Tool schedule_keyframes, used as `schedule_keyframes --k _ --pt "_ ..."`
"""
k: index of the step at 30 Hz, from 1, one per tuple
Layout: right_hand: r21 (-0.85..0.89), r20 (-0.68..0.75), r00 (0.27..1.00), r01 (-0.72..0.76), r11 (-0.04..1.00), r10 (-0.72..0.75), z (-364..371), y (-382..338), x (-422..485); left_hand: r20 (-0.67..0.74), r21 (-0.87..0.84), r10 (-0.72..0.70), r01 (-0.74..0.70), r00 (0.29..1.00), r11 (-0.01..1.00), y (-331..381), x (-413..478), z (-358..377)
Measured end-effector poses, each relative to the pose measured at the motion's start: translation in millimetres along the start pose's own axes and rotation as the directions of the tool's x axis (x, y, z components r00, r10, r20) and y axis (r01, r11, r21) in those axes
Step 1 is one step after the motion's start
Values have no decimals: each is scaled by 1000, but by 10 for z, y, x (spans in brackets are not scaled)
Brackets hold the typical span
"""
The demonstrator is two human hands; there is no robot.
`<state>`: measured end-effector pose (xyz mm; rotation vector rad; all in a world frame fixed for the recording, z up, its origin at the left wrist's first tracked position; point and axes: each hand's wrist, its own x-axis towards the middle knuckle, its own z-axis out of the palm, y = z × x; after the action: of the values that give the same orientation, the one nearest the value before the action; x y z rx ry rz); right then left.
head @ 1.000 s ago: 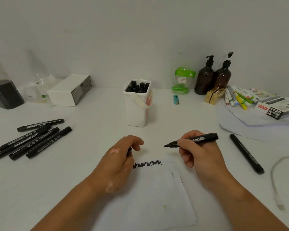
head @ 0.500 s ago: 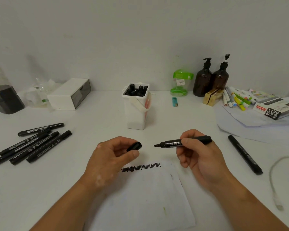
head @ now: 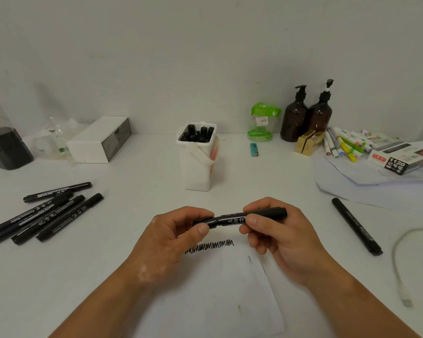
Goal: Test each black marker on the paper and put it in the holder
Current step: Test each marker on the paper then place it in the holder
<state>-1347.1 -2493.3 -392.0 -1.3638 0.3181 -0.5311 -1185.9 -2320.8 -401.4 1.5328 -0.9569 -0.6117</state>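
Observation:
A black marker lies level between both hands, above a white paper that carries a black zigzag scribble. My right hand grips the marker's barrel. My left hand pinches its cap, which sits over the tip end. The white holder stands behind, with several black markers upright in it. Several more black markers lie in a loose pile at the left, and a single one lies at the right.
A white box and a dark container stand at the back left. Two brown pump bottles, a green container, a lighter, coloured pens and a marker carton sit back right. A white cable lies at the right.
My hands have come together. The cap in my left hand has moved right onto the marker's bare tip, and the marker has lifted away from the scribble on the paper.

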Motion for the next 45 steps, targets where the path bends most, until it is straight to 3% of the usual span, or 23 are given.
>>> schedule_keyframes --k 8,16,31,39,45 --pt "-164 63 998 14 986 -4 63 23 -19 29 -107 -13 16 999 994 2 -18 70" --pt "-102 -1 995 -96 990 96 154 79 -13 -57 -232 -27 13 998 973 56 -37 173" --pt "-21 -147 983 -110 994 106 302 116 -63 -101 -215 12 -33 995 976 138 -75 176" --pt "-98 -48 996 -81 992 76 303 66 -56 -50 -195 54 -62 997 979 40 -24 58" --pt "-198 -38 999 4 980 -11 304 65 -50 -61 -403 81 -98 995 910 3 4 54"
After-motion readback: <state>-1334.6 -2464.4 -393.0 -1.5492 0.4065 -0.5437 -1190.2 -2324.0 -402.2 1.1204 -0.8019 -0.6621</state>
